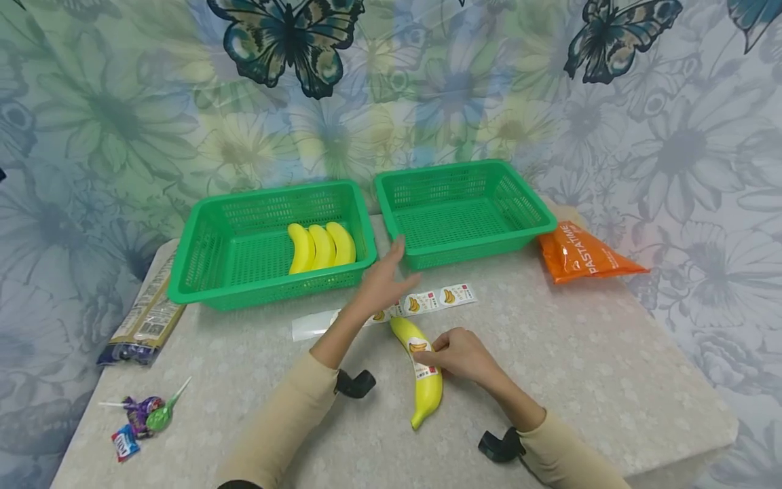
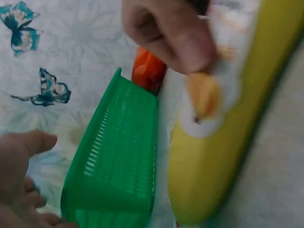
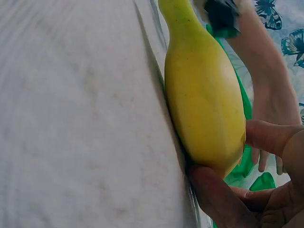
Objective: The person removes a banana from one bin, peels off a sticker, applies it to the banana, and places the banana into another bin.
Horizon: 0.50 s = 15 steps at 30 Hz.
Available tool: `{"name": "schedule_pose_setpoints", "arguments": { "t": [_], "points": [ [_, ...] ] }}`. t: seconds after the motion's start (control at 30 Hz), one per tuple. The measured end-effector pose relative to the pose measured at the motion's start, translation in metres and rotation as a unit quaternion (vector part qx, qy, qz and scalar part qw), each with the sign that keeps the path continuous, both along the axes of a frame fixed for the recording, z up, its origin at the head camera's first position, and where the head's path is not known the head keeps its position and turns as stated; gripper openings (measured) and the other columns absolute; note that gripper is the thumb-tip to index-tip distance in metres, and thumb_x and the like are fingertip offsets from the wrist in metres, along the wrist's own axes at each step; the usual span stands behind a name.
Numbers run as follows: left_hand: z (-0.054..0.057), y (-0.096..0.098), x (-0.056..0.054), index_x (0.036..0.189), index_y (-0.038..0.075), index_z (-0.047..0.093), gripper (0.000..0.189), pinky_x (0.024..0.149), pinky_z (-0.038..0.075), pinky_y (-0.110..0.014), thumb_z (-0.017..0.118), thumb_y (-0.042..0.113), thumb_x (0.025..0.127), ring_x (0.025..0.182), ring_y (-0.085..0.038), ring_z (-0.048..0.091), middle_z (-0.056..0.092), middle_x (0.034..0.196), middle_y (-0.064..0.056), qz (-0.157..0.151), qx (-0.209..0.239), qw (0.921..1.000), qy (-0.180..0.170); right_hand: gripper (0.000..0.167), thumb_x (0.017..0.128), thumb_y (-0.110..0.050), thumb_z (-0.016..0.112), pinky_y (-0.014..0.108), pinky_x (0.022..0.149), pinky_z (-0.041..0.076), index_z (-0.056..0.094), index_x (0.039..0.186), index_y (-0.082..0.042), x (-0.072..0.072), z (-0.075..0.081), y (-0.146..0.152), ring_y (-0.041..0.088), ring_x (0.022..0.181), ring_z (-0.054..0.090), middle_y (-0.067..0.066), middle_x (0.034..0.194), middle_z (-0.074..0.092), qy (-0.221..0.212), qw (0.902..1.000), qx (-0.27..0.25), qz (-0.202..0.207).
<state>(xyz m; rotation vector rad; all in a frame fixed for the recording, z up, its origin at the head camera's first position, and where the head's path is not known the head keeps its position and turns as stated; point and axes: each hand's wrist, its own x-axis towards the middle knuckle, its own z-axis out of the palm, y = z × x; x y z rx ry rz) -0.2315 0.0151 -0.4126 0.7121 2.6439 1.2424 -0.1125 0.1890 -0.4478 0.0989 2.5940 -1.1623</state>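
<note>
A yellow banana (image 1: 430, 394) lies on the table with a white label (image 1: 421, 353) on its upper side; the label carries a banana picture. My right hand (image 1: 461, 353) grips the banana, its thumb on the label and its curled fingers against the side, as the right wrist view shows with the banana (image 3: 206, 95) close up. My left hand (image 1: 381, 282) hovers above a strip of labels (image 1: 427, 301), fingers extended and holding nothing; it hides part of the strip. In the left wrist view, the left hand (image 2: 21, 171) is apart from the banana (image 2: 199, 175).
Three bananas (image 1: 322, 248) lie in the left green basket (image 1: 269, 299). Another green basket (image 1: 476, 255) stands at the back right, beside an orange bag (image 1: 583, 252). A brown-and-blue packet (image 1: 143, 316) lies at the left edge, with lollipops (image 1: 149, 414) and a small wrapped sweet (image 1: 125, 443) nearer.
</note>
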Motion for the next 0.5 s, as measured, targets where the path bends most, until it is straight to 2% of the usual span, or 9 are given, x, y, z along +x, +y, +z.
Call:
{"name": "schedule_pose_setpoints", "arguments": {
  "t": [0.13, 0.27, 0.37, 0.5],
  "points": [
    [0.006, 0.029, -0.029, 0.158, 0.016, -0.002, 0.09, 0.123, 0.012, -0.055, 0.054, 0.05, 0.096, 0.153, -0.032, 0.005, -0.003, 0.166, -0.001, 0.075, 0.052, 0.9951, -0.038, 0.035, 0.075, -0.046, 0.08, 0.024, 0.05, 0.041, 0.074, 0.074, -0.012, 0.0, -0.001, 0.001, 0.013, 0.056, 0.054, -0.002, 0.063, 0.064, 0.004, 1.0, 0.001, -0.008],
    [0.001, 0.047, -0.049, 0.157, 0.01, -0.001, 0.094, 0.122, 0.009, -0.058, 0.051, 0.056, 0.095, 0.151, -0.04, -0.001, -0.006, 0.166, -0.006, 0.129, 0.056, 0.9891, -0.044, 0.037, 0.073, -0.047, 0.081, 0.024, 0.053, 0.043, 0.075, 0.078, -0.011, 0.002, -0.003, -0.001, 0.012, 0.061, 0.056, -0.002, 0.068, 0.066, 0.004, 0.9999, 0.001, -0.016],
    [-0.004, 0.052, -0.058, 0.157, 0.005, 0.001, 0.096, 0.12, 0.013, -0.061, 0.053, 0.056, 0.094, 0.15, -0.044, 0.001, -0.008, 0.166, -0.008, 0.139, 0.04, 0.9889, -0.032, 0.038, 0.073, -0.046, 0.081, 0.024, 0.053, 0.044, 0.075, 0.081, -0.009, 0.004, -0.003, -0.002, 0.012, 0.061, 0.056, -0.001, 0.069, 0.066, 0.009, 0.9998, 0.001, -0.019],
    [-0.009, 0.051, -0.066, 0.156, 0.003, 0.001, 0.101, 0.119, 0.018, -0.06, 0.056, 0.057, 0.091, 0.151, -0.039, 0.006, -0.012, 0.165, -0.007, 0.137, 0.034, 0.9899, -0.015, 0.039, 0.073, -0.045, 0.081, 0.024, 0.052, 0.044, 0.074, 0.082, -0.008, 0.002, -0.001, -0.003, 0.012, 0.059, 0.056, -0.001, 0.068, 0.066, 0.015, 0.9996, 0.003, -0.024]
  ]
}}
